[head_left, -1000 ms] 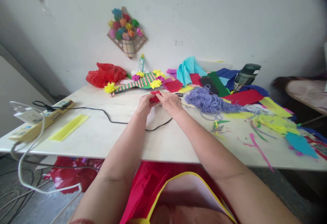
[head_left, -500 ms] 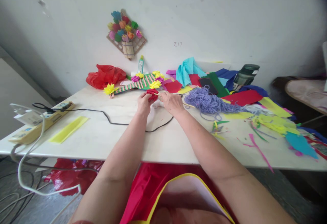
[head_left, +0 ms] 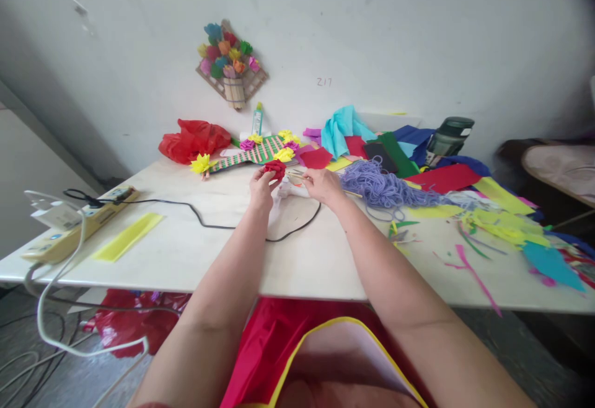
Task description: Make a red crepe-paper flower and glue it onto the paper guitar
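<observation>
Holding a red flower (head_left: pixel 275 170) in the left hand (head_left: pixel 261 186), with thumb and fingers pinched narrow on its side, out over the middle of the white table (head_left: pixel 223 253). Pinching a thin stick (head_left: pixel 295 175) in the right hand (head_left: pixel 321 186), pointed at the flower with its tip just beside the petals; can't tell from here about actual contact. Got something white (head_left: pixel 297 191) between and just below both hands, too blurry to name, plus a black cord (head_left: pixel 195 219) looping nearby. Can spot a green woven piece (head_left: pixel 260 152) with yellow and purple flowers right behind the red one, a heap of purple yarn (head_left: pixel 385 185) off to the right, and a yellow strip (head_left: pixel 129 237) well apart on the left.
</observation>
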`<state>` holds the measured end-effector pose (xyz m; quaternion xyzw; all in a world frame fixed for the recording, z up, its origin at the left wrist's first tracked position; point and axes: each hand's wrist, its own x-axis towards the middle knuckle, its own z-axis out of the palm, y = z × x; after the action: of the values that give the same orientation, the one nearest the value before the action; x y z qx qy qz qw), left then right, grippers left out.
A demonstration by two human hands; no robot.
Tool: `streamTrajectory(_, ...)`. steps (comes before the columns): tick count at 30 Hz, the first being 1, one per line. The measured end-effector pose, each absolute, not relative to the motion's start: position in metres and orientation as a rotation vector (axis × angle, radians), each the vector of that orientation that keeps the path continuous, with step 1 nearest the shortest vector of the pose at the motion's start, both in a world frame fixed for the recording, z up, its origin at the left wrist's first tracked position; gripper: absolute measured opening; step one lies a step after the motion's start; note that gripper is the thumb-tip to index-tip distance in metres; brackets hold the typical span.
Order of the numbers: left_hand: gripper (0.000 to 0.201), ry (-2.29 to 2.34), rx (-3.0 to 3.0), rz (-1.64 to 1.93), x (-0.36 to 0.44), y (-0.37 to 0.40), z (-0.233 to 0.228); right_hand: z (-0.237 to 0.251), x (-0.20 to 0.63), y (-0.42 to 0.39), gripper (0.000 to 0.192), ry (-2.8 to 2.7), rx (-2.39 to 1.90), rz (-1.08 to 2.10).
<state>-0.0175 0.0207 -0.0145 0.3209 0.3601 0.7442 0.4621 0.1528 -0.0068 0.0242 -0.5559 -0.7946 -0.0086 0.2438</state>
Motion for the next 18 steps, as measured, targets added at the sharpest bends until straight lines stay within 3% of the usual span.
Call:
streamTrajectory(13, 0.028, 0.879, 0.809, 1.740, -0.012, 0.015, -0.013, 0.015, 0.161, 0.017, 0.015, -1.698, -1.310, 0.539)
streamTrajectory(18, 0.031, 0.881, 0.813, 1.700, -0.008, 0.014, -0.014, 0.017, 0.157, 0.011, 0.022, -1.632, -1.263, 0.755)
